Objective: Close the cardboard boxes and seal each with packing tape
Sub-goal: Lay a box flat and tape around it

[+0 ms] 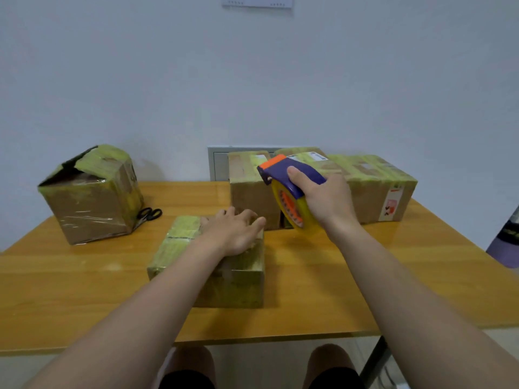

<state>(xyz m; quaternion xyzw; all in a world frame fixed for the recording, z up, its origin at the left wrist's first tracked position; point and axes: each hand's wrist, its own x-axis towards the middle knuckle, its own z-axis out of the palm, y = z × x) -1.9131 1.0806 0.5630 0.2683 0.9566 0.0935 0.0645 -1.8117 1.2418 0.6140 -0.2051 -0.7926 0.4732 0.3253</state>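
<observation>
A small cardboard box [179, 248], closed and wrapped in yellowish tape, sits on the wooden table [323, 290] in front of me. My left hand [233, 231] lies flat on its top, fingers spread and relaxed. My right hand [323, 197] grips a tape dispenser [289, 189] with a blue and orange handle and a yellow roll, held in the air just right of and above the box. A larger box [92, 203] at the left has its top flaps partly open.
Two upright taped boxes [250, 186] stand at the back centre, and a long taped box [376, 186] lies at the back right. Black scissors [150, 214] lie beside the left box. The wall stands close behind the table. A purple object [505, 248] is at the far right.
</observation>
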